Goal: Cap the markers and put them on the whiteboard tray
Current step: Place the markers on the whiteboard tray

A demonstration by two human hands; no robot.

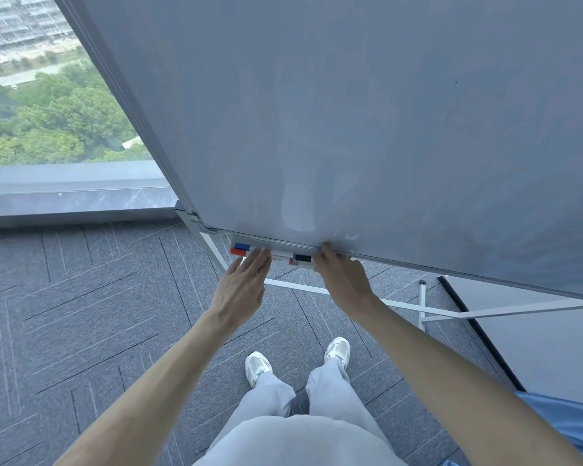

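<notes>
Several capped markers lie side by side in the whiteboard tray (285, 245) under the board's lower edge: a blue-capped marker (243, 246), a red-capped marker (239, 252) and a black-capped marker (303, 257). My left hand (241, 285) is flat with its fingers straight, their tips resting on the middle of the markers. My right hand (342, 275) reaches to the tray's right end, its fingers curled at the marker ends and the board's rim; whether it grips anything is hidden.
The large whiteboard (367, 112) leans over its white metal stand (421, 306). Grey carpet tiles (81, 314) cover the floor. A window (41, 95) with a stone sill is at the left. My feet in white shoes stand below the tray.
</notes>
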